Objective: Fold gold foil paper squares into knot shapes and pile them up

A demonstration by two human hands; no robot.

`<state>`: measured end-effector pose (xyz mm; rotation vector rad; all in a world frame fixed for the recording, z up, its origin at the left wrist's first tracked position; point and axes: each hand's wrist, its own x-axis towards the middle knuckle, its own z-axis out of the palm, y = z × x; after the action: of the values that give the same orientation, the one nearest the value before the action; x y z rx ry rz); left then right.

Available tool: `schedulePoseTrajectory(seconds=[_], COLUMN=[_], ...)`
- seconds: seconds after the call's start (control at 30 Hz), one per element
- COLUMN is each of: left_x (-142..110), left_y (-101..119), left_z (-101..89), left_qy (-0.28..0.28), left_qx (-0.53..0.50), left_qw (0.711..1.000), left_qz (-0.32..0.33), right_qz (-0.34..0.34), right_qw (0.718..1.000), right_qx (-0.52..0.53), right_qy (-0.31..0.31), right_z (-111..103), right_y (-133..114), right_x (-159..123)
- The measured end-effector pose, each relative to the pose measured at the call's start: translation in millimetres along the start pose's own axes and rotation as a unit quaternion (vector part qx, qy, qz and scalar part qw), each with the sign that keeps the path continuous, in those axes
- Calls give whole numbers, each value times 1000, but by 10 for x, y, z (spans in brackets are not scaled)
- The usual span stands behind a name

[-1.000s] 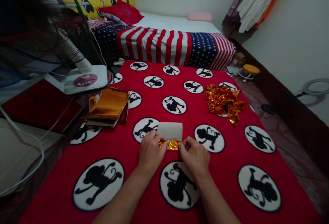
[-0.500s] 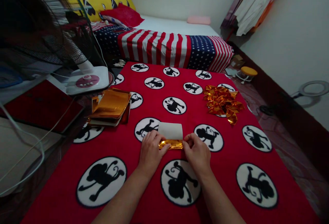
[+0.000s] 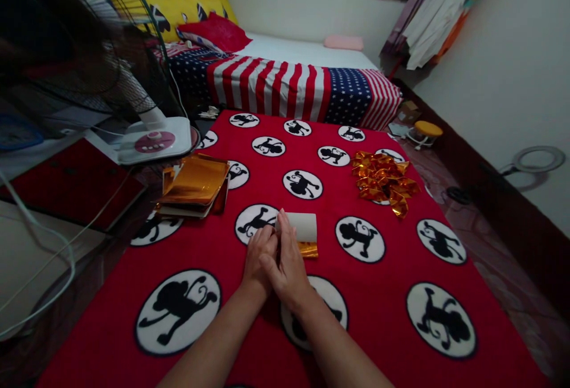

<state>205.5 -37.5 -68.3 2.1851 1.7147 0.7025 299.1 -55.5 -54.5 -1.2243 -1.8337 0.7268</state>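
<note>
A partly folded sheet of gold foil paper (image 3: 308,250) lies in front of me, with its grey-white backing facing up and a gold folded strip along the near edge. My left hand (image 3: 259,257) is at the sheet's left end, its fingers curled in on the paper; their tips are mostly hidden. Against it lies my right hand (image 3: 288,263), edge down across the left part of the sheet, with its fingers stretched out and side by side. The right part of the sheet is uncovered.
A stack of gold foil sheets (image 3: 196,183) sits at the left edge of the red monkey-print cloth (image 3: 267,186). Folded gold foil pieces (image 3: 383,180) are heaped on the right. A fan (image 3: 154,139) stands at the left, and a bed (image 3: 285,82) lies beyond.
My right hand has left the sheet's right end and moved left, up against my left hand. Its fingers went from pinching to stretched out. The left hand stayed at the left end.
</note>
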Motion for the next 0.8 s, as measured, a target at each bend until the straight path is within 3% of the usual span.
schedulePoseTrajectory(seconds=[0.3, 0.5, 0.8], left_x=[-15, -6, -14], left_y=[-11, 28, 22], left_z=[-100, -139, -178], left_qy=[-35, -36, -37], left_qx=[-68, -88, -104], left_qw=[997, 995, 994], left_qz=[5, -6, -1], right_qz=[18, 36, 69], right_qw=[1000, 999, 987], right_qx=[-6, 2, 143], right_qy=[-21, -30, 24], right_z=[-37, -244, -452], right_y=[86, 180, 253], right_x=[-38, -110, -155])
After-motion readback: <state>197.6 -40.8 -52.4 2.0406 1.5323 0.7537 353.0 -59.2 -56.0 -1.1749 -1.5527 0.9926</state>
